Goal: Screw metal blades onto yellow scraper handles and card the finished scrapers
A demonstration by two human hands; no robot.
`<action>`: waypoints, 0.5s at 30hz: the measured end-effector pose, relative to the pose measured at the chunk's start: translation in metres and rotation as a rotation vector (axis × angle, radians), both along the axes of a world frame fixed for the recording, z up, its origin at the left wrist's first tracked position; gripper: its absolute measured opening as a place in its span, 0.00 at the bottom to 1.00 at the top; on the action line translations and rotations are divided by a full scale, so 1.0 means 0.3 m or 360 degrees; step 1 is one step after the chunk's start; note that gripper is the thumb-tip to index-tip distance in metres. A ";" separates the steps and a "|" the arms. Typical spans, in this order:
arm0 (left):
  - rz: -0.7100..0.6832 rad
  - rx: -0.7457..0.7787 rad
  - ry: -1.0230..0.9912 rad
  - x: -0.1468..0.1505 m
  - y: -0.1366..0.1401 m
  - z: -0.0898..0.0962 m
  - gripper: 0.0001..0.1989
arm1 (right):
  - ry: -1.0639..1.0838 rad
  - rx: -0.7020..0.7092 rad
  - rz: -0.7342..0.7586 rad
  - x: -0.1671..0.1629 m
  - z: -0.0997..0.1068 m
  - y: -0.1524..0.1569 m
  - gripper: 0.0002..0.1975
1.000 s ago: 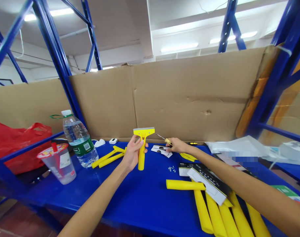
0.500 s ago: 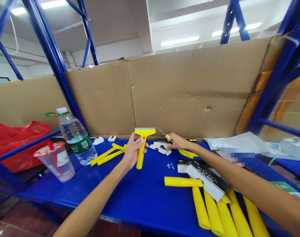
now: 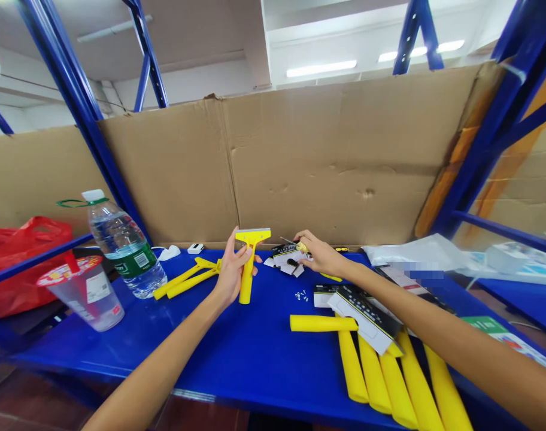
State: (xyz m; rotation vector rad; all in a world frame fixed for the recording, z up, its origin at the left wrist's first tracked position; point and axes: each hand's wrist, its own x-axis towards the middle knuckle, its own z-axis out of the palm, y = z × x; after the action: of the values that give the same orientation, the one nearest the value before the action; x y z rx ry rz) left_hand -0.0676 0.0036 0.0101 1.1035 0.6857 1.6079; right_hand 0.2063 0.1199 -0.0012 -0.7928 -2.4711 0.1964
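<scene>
My left hand point(image 3: 231, 267) is closed round the yellow handle of a scraper point(image 3: 246, 281), held upright with its wide blade end at the top. Two screw heads show on that end. In my right hand point(image 3: 320, 254) is a screwdriver point(image 3: 302, 246) with a pale yellow handle, its thin shaft pointing left toward the scraper but apart from it. Behind and below the right hand lies a black-and-white carton piece point(image 3: 287, 258). Small screws and nuts point(image 3: 301, 296) lie loose on the blue table point(image 3: 237, 359). More yellow scrapers point(image 3: 187, 281) rest left of my left hand.
At the left stand a water bottle point(image 3: 128, 251), a plastic cup point(image 3: 87, 294) and a red bag point(image 3: 26, 263). Several yellow handles point(image 3: 381, 377) and black-and-white boxes point(image 3: 367, 320) lie under my right forearm. A cardboard wall point(image 3: 300, 161) closes the back. Clear plastic bags point(image 3: 412, 251) lie right.
The view has shifted slightly, so most things sit further left. My right hand has turned a little, and the screwdriver shaft lies flatter. Both hands keep their holds.
</scene>
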 end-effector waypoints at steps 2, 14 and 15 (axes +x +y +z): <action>0.0004 -0.0022 -0.0012 -0.002 0.002 -0.004 0.53 | -0.0024 0.0057 0.0048 0.011 -0.005 -0.009 0.19; 0.0096 -0.0159 0.0062 0.012 0.023 -0.049 0.40 | -0.0144 -0.0036 0.0114 -0.005 -0.070 -0.014 0.14; 0.0108 -0.0182 0.0062 0.011 0.027 -0.056 0.38 | -0.0140 -0.0067 0.0112 -0.011 -0.063 -0.008 0.17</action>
State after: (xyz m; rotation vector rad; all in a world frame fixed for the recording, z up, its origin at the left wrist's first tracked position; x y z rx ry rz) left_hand -0.0644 0.0118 -0.0067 1.0399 0.8381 1.5874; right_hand 0.2028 0.1174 -0.0202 -0.7470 -2.5876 0.2448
